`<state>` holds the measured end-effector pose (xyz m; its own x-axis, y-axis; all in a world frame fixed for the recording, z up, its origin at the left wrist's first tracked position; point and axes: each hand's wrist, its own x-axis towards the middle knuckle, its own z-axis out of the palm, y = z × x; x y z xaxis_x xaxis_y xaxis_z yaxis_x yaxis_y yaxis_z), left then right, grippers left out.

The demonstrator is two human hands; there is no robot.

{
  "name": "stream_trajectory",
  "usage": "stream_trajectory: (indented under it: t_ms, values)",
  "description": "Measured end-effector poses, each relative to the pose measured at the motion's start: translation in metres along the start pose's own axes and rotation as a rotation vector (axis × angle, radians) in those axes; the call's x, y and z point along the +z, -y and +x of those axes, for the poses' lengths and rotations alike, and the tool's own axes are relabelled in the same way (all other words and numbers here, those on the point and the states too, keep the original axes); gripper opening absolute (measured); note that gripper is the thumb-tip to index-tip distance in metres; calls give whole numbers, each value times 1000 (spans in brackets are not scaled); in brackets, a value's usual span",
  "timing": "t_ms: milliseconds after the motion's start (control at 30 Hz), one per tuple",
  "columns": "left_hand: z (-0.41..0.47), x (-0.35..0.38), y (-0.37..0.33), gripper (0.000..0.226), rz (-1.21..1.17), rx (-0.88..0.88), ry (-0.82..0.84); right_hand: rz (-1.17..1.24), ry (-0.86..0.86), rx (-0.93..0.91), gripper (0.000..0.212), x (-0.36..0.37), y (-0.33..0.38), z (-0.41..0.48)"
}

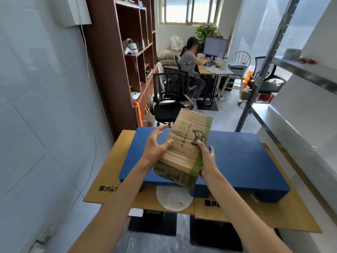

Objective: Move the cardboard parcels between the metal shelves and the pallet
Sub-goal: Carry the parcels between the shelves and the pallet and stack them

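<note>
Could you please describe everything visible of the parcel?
The parcel is a worn brown cardboard box with green tape and dark print. Closed and tilted, it is held over the blue pallet. The right hand grips its right edge, thumb on top; the left hand touches its left side.

Bright daylight from rear window (187, 10) — blown out; wide-angle bend at edges.
</note>
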<state>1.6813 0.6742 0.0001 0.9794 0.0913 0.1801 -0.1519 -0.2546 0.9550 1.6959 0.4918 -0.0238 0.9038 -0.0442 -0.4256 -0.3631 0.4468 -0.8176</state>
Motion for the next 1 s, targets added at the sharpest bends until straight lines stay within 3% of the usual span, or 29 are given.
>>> stream_trajectory:
  t_ms: [100,233,400,500,600,700,833,1000]
  values:
    - [17,-10,23,67,-47,-187,-75,122,-124,-1,97,20,-4,28]
    - [39,-2,40,89,-254,-421,3,146,-143,33,87,46,-11,70]
    - [100,-15,65,65,-364,-436,-50,-24,-105,55,89,57,0,127]
    - [139,-37,81,66,-372,-464,-16,-200,-200,-116,99,48,32,167]
    - [167,-55,105,73,-326,-486,11,-513,-188,-431,77,31,50,209]
    - [181,-58,139,68,-192,-505,-10,-805,41,-487,54,31,39,240]
    - [176,-51,189,60,214,-448,-19,-1127,195,-484,55,33,-21,255]
    - [168,-47,226,54,646,-200,34,-1549,186,-756,52,25,-53,262]
